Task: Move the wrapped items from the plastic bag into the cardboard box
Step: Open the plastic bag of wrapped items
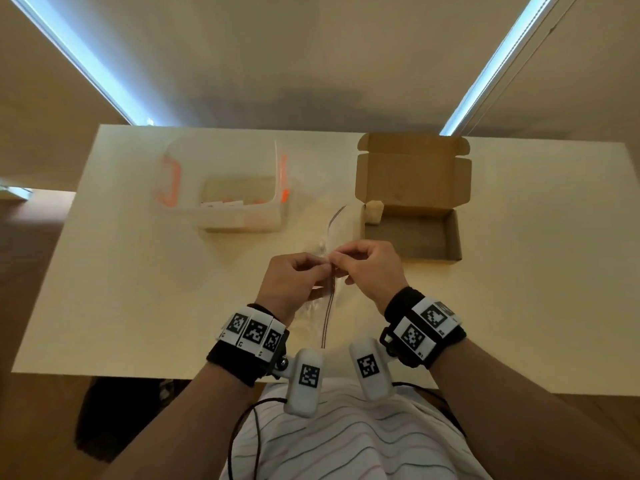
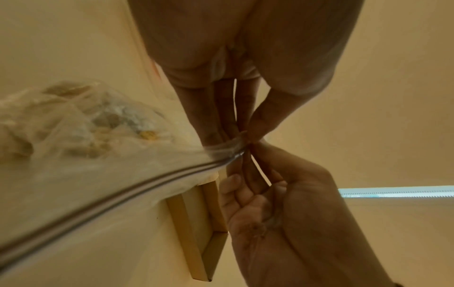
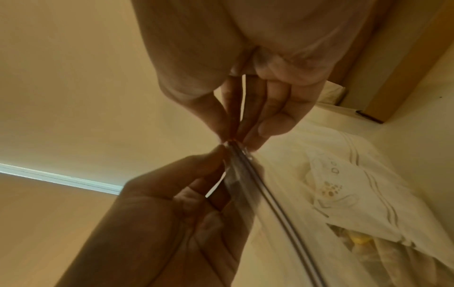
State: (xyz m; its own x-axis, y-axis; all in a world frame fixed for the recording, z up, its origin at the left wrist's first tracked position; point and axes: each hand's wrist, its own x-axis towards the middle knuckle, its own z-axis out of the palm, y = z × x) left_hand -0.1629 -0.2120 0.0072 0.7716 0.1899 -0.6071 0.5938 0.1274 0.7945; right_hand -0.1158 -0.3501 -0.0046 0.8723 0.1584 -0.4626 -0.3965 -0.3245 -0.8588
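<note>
A clear plastic bag with a dark zip strip lies on the table in front of me. My left hand and right hand meet above it, and each pinches one side of the bag's zip edge between thumb and fingertips. Wrapped items show through the film inside the bag, one in a white printed wrapper. An open cardboard box with its lid flap up stands just right of the bag, with a pale wrapped item in its far left corner.
A translucent plastic container with orange handles sits at the back left of the white table. The table's front edge runs just behind my wrists.
</note>
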